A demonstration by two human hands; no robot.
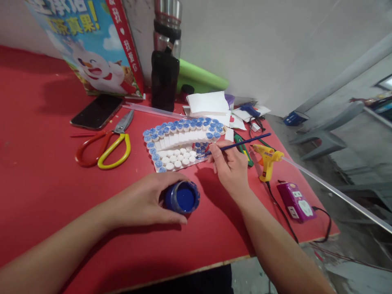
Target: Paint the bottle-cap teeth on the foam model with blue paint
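My left hand (153, 200) is wrapped round a small glass jar of blue paint (185, 199), its mouth tilted toward me. Between the fingertips of my right hand (231, 167) is a paintbrush (245, 142) with a dark blue handle. Its bristles reach the right end of a group of white round pieces (177, 157). These pieces sit on a flat white base, framed by similar round pieces painted blue on top (155, 157). A curved row of white strips (183, 139) stands behind them. My fingers hide part of the base's right side.
Scissors with red and yellow handles (105, 151) and a phone (97, 111) lie at the left. A dark bottle (165, 79) and a printed bag (98, 53) stand behind. At right are a yellow glue gun (266, 160), a purple power strip (295, 202) and cables.
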